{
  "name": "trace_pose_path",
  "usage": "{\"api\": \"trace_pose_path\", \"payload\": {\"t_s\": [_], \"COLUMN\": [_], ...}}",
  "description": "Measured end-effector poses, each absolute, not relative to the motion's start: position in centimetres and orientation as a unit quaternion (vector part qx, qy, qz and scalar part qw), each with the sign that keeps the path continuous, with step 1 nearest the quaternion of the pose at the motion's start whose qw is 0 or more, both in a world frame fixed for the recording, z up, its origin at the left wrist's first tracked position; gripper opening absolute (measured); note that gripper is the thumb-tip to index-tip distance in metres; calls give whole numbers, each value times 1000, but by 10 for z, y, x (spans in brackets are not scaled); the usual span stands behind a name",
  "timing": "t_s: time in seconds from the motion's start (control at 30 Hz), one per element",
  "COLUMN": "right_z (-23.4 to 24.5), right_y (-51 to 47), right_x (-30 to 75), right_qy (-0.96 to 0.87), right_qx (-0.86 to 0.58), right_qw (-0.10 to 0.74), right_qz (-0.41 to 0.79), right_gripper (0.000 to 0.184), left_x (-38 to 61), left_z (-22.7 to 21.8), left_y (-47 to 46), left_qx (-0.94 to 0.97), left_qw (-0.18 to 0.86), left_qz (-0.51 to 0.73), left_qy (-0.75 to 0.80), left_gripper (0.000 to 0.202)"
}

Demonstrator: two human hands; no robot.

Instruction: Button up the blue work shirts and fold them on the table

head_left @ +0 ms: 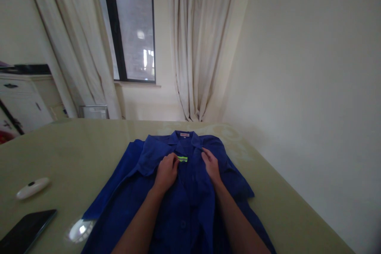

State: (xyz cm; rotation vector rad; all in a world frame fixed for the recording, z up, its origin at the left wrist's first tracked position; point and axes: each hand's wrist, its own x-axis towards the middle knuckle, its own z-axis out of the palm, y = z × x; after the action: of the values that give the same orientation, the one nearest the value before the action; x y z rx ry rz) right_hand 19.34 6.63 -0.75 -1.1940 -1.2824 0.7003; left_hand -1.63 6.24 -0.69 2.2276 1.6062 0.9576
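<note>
A dark blue work jacket (127,206) lies front up on the table, its collar (196,141) at the far end and a small label (185,135) showing inside the neck. My left hand (167,171) is closed on the edge of the jacket's front, just left of a yellow-green reflective strip (182,159). On the other side of the opening, my right hand (212,166) pinches the front edge below the collar. Both forearms lie over the lower part of the jacket and hide some of it.
The glossy greenish table (89,154) runs along a white wall on the right. To the left lie a white oblong object (33,188) and a dark phone-like device (26,230). Curtains (196,47) and a window (135,24) stand beyond the far edge.
</note>
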Motion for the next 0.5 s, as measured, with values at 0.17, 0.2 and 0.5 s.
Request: {"api": "trace_pose_path", "payload": {"t_s": [0.17,0.2,0.5], "right_z": [2,3,10], "right_y": [44,41,40], "right_x": [162,159,151], "right_qy": [-669,-679,-650], "right_qx": [-453,-461,-528], "right_qw": [499,484,478], "right_qz": [313,304,266], "right_gripper": [24,26,25], "left_x": [-24,-26,-30], "left_z": [-8,-8,1], "left_y": [54,48,-29], "left_qx": [789,796,818], "left_qw": [135,139,109], "left_qz": [318,313,228], "left_qy": [508,498,516], "left_gripper": [19,22,47]}}
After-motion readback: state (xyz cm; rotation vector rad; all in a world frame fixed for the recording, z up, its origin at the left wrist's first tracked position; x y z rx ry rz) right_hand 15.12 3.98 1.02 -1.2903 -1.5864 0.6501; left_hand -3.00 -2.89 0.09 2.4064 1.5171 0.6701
